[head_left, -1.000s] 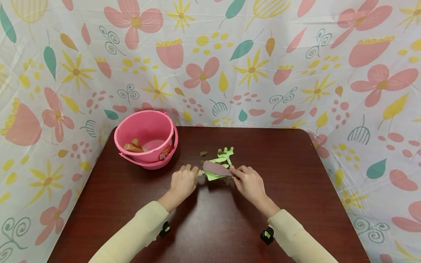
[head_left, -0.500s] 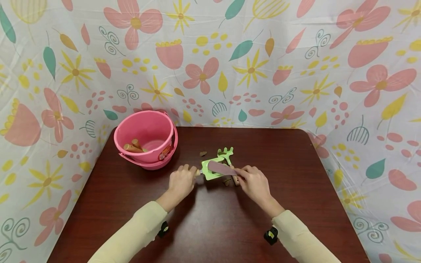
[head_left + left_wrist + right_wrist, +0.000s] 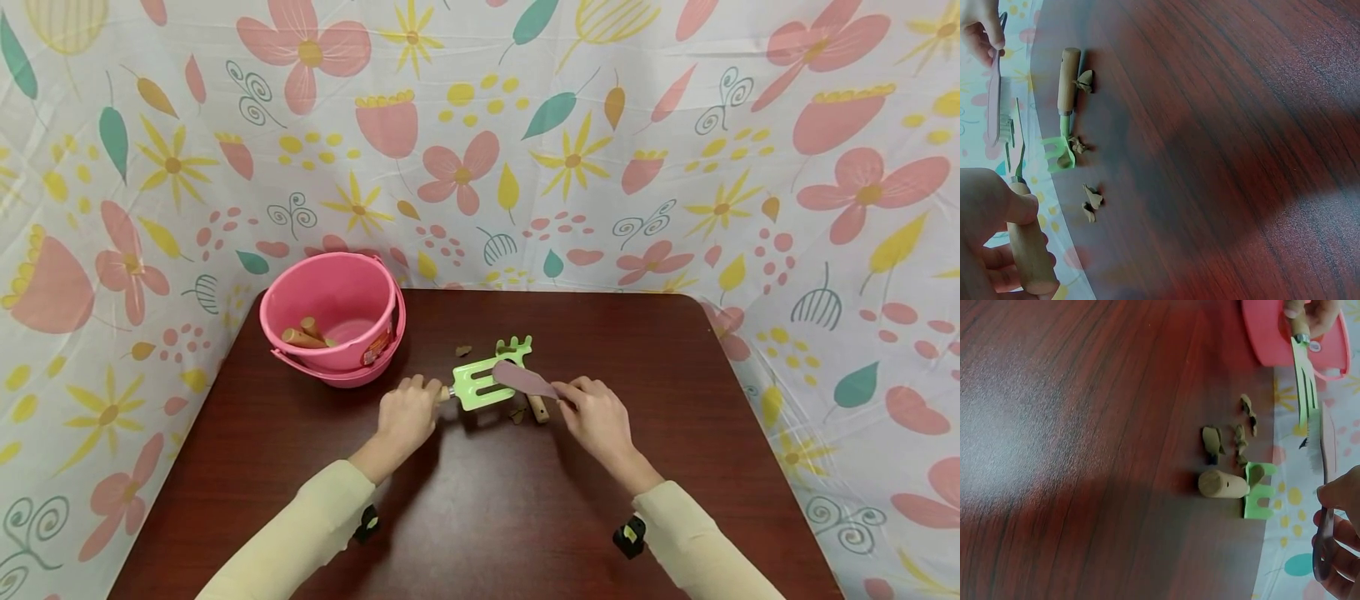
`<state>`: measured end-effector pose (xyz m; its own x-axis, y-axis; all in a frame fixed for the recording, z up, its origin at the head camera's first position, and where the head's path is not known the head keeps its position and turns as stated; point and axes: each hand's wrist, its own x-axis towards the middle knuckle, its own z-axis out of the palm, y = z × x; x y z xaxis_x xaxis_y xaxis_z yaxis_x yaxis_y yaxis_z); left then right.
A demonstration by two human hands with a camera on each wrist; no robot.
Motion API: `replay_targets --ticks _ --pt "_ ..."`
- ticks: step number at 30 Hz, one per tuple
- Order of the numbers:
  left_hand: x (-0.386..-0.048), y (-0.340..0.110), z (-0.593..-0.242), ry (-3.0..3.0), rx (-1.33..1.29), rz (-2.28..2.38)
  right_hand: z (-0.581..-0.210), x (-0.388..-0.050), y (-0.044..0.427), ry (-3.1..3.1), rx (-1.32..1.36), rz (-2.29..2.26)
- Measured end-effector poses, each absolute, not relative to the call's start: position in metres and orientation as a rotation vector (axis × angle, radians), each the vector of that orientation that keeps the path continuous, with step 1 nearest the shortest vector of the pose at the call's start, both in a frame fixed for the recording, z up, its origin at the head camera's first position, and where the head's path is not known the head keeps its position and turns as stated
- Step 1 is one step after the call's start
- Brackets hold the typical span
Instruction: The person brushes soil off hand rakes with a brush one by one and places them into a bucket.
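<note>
Gripping the wooden handle [image 3: 1032, 256] of a green garden fork [image 3: 483, 382], the left hand [image 3: 408, 415] has its fingers curled round the wood, while the right hand [image 3: 598, 421] holds a mauve-backed brush [image 3: 522, 379] by its slim handle. Both tools are above the table [image 3: 465, 517], the bristles facing the fork's far end; whether they touch is hard to tell. The fork looks light and stiff, so its wooden handle seems the surest hold; a level wrist should help, since small things could slide off the smooth face or through the slots. The brush is probably light too, rigid along its back with bristles that give, and best held by the narrow end. Lower down, on the table, lie a small green hand rake [image 3: 1065, 119], easiest to lift by its handle, and curled dry leaves [image 3: 1092, 195], which look brittle.
</note>
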<state>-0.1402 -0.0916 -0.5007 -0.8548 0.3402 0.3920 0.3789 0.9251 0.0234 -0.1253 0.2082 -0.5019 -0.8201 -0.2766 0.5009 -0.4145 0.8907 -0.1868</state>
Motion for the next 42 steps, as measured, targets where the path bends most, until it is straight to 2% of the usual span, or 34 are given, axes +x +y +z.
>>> replay_targets --ticks 31,42 --pt "-0.149 -0.103 -0.491 -2.612 -0.541 -0.077 -0.503 -0.121 0.237 -2.603 0.383 0.41" --pt "-0.15 -0.102 -0.479 -2.913 -0.414 -0.326 -0.502 -0.119 0.237 -2.578 0.351 0.456"
